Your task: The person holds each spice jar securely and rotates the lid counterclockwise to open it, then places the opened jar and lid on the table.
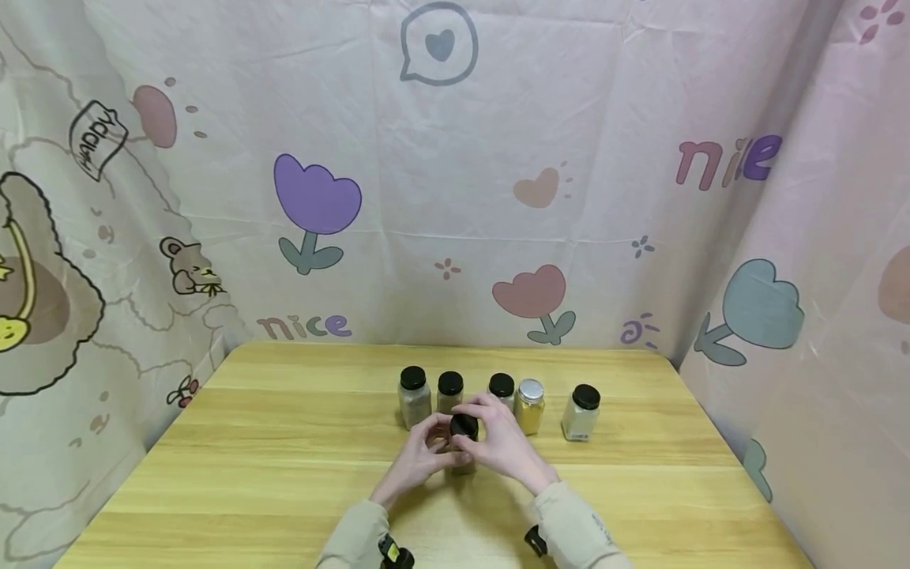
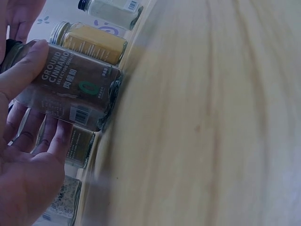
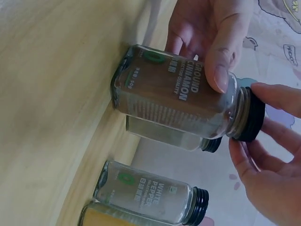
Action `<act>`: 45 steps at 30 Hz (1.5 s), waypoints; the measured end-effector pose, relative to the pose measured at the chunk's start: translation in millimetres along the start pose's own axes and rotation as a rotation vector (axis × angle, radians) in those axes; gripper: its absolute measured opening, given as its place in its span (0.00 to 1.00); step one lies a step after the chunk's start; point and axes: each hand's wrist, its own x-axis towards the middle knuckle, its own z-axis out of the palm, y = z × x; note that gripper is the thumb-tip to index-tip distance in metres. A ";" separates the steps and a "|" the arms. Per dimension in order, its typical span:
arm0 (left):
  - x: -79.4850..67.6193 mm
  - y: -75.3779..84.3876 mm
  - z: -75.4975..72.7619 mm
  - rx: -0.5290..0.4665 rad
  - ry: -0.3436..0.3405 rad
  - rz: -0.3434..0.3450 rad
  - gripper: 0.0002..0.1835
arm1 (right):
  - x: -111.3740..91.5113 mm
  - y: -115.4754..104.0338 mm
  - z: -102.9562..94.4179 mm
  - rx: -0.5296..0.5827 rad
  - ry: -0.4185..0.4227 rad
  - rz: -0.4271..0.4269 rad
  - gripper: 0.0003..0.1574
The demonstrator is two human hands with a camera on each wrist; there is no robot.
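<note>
A square glass jar of ground cinnamon [image 3: 164, 80] stands upright near the table's middle. My left hand [image 1: 419, 462] grips its body, with the thumb across the label in the left wrist view. My right hand [image 1: 506, 439] holds the black lid [image 3: 251, 114] between thumb and fingertips. Glass screw threads show just below that lid. Brown powder fills much of the jar. Right behind the hands stand a black-lidded jar [image 1: 450, 386] and a white pepper jar [image 3: 146, 193], both partly hidden in the head view.
In the row behind, a grey-filled jar [image 1: 415, 405] stands at the left end. A silver-lidded jar of yellow powder [image 1: 529, 412] is right of the pepper, and a pale-filled jar [image 1: 581, 419] stands farther right. A printed curtain [image 1: 426, 284] hangs behind the wooden table [image 1: 284, 442].
</note>
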 end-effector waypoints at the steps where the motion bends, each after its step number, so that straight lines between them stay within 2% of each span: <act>1: 0.2 0.3 -0.4 0.002 0.002 -0.005 0.28 | 0.1 0.1 -1.2 0.011 -0.013 -0.007 0.24; 13: -4.4 1.1 -11.9 0.045 -0.014 -0.006 0.29 | -3.6 4.8 -4.5 0.120 -0.103 -0.096 0.29; 19: -9.8 1.7 -22.6 0.074 -0.008 -0.006 0.30 | -3.8 10.1 1.4 0.184 -0.059 -0.171 0.24; 22: -12.6 2.8 -28.4 0.097 -0.004 -0.019 0.30 | -3.9 11.8 4.2 0.221 -0.034 -0.182 0.21; 27: -16.9 3.7 -39.4 0.123 0.011 -0.023 0.31 | -4.8 12.5 8.8 0.302 -0.026 -0.149 0.19; 31: -20.1 3.3 -50.2 0.133 0.019 -0.016 0.31 | -5.9 12.1 12.5 0.382 -0.043 -0.102 0.20; 36: -24.2 3.8 -66.7 0.142 0.030 -0.002 0.32 | -6.2 10.3 18.1 0.495 -0.071 -0.089 0.21; 41: -30.2 5.8 -84.9 0.139 0.037 -0.025 0.33 | -5.5 6.8 26.2 0.607 -0.110 -0.044 0.25; 45: -32.9 7.8 -98.5 0.149 0.050 -0.060 0.33 | -3.5 2.6 33.1 0.616 -0.111 0.029 0.25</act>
